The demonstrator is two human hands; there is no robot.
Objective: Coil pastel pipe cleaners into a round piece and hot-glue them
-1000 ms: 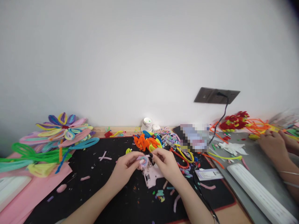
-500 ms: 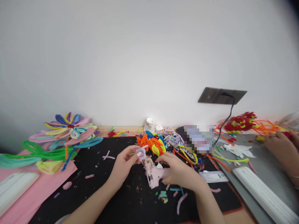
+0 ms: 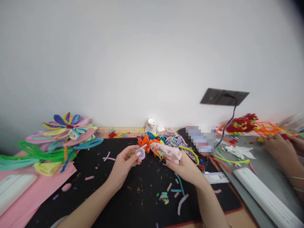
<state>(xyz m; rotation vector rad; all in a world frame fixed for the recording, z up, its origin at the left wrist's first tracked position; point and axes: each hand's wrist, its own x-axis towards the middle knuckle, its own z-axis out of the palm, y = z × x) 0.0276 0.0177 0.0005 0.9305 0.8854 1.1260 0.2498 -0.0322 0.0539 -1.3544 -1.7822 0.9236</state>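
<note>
My left hand (image 3: pixel 127 161) pinches a small coil of pastel pipe cleaner (image 3: pixel 142 154), lilac and blue, with a short end sticking out at the top. My right hand (image 3: pixel 184 167) is wrapped around a pale pink glue gun (image 3: pixel 169 151), its nozzle pointing left toward the coil with a gap between them. A small red light shows on the gun's side. Just behind both hands lie bundled pipe cleaners (image 3: pixel 147 141) in orange, blue and yellow, partly hidden by the gun.
Scraps of pipe cleaner (image 3: pixel 163 195) lie on the black mat (image 3: pixel 95 202). A large pipe-cleaner flower (image 3: pixel 68 128) rests at left. White cups (image 3: pixel 151 126) stand by the wall. At right are a blurred-out phone-like object (image 3: pixel 200 139), a white power-strip-like bar (image 3: pixel 263 196) and another person's hands (image 3: pixel 281 152).
My right hand has turned the glue gun from handle-sideways to nearly level, raising it with the nozzle toward the left. My left hand still holds the coil, which has moved slightly away from the gun.
</note>
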